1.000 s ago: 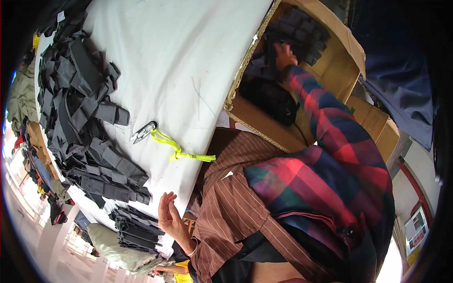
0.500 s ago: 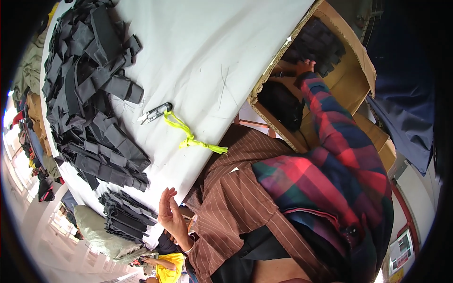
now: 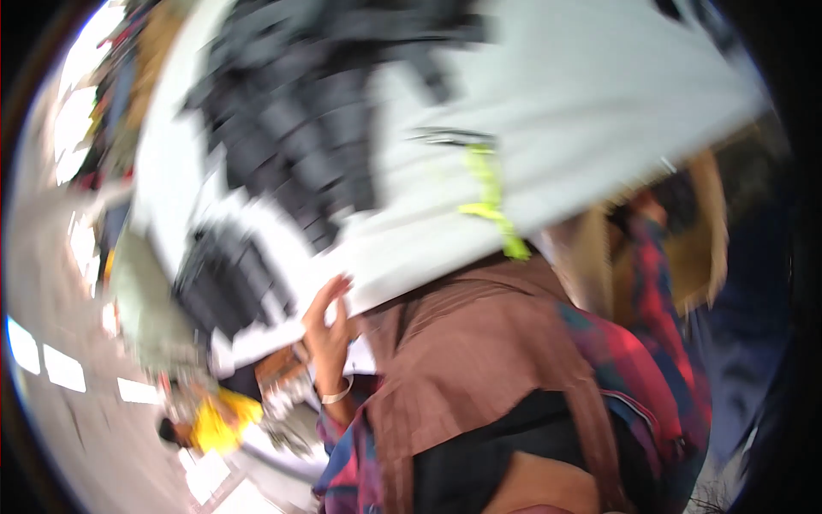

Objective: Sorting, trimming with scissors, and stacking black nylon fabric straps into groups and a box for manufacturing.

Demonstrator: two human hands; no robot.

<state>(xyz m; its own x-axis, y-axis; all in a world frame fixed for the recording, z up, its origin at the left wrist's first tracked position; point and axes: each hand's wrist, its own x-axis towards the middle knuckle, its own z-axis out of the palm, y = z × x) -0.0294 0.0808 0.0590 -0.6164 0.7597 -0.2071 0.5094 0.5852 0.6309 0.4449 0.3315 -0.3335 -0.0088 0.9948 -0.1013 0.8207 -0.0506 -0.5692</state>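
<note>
My left hand (image 3: 328,334) is raised beside the near edge of the white-covered table (image 3: 565,103), its fingers apart and nothing in them. On the right, my right hand (image 3: 648,208) is inside a cardboard box (image 3: 709,231), close to dark contents; its fingers are smeared by motion. A large heap of black fabric pieces (image 3: 291,111) spreads over the table. Right of the heap lies a pair of thread snips (image 3: 454,136) with a neon yellow cloth strip (image 3: 486,193) tied to it, hanging toward the table edge.
A smaller stack of black fabric pieces (image 3: 229,278) sits at the table's left corner. Beyond it stands a pale green sack (image 3: 145,291). A person in a yellow top (image 3: 224,420) is at the lower left. Dark blue cloth (image 3: 741,343) hangs right of the box.
The view has swung, so the table, fabric and snips appear turned and shifted right. My right hand stays within the box; my left hand remains raised by the table edge.
</note>
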